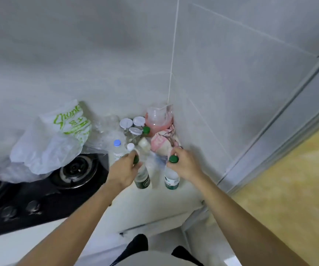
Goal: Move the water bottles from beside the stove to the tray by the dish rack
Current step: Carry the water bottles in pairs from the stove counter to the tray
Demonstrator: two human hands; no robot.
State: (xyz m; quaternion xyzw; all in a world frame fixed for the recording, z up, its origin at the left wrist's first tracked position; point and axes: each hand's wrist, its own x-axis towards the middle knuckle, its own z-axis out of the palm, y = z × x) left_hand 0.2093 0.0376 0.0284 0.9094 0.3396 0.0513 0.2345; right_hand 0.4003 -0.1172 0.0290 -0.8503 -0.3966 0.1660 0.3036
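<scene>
Two hands in view, each on one bottle. Left hand (125, 168) has fingers curled round the neck of a green-capped water bottle (143, 178); only a sliver of its cap shows between the fingers. Right hand (183, 166) grips the neck of a second green-capped water bottle (171, 179), thumb and fingers closed just below the cap, which is fully visible. Both bottles carry green labels; the print is too blurred to read. Whether their bases rest on the white countertop (154, 204) or hang just above it cannot be told.

Bottle count beside the gas stove (45, 189): four clear ones with visible caps. Besides the two held, a blue-capped bottle (118, 148) and a white-capped bottle (131, 147) stand just behind the left hand. A fifth green cap (146, 129) shows further back, body hidden among the clutter.

Three white round lids (132, 124) sit clustered near the wall; what is under them is hard to make out. One pink-tinted clear plastic jug (157, 120) stands in the corner, with a pink-and-white cloth (163, 141) bunched in front of it, touching the right-hand wall.

One white plastic bag with green lettering (59, 139) slumps over the back of the stove, hiding part of it. Two burners show, the left one cut off by the frame edge. Two knobs are visible at the front, blurred.

Tray and dish rack are not visible in this view.
</scene>
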